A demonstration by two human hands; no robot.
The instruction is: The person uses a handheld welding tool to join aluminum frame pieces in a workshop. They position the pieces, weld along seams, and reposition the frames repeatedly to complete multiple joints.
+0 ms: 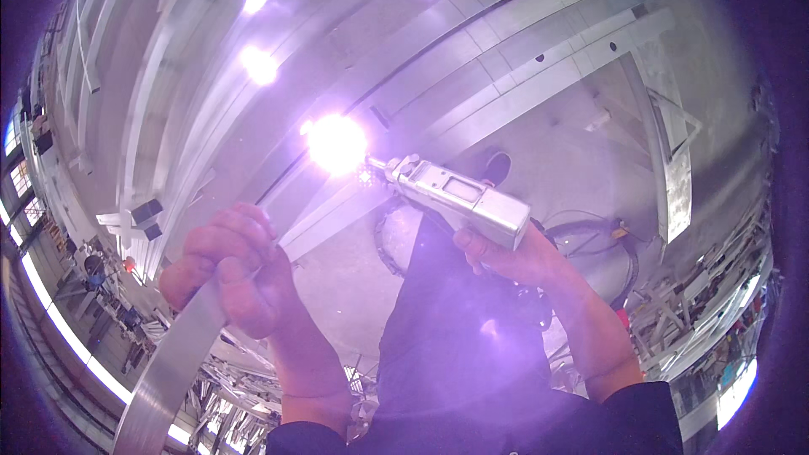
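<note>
My right hand (506,259) is wrapped round a silver, boxy welding gun (462,198), whose nozzle points to the upper left. At the nozzle's tip a blinding white-violet glare (337,145) hides the spot it meets on the metal. To the left, my left hand (232,270) is closed in a fist round a long, flat-sided metal bar (173,371). This bar runs from the fist down to the lower left edge. Just beyond the fist, a pale metal profile (324,217) leads up toward the glare.
Long silver beams (506,67) cross the far side, one with dark round holes. A triangular metal frame (670,152) stands at the right. A dark looped cable (628,265) lies near my right forearm. Small dark blocks (146,219) sit at the left. Cluttered metal stock (708,320) fills the right rim.
</note>
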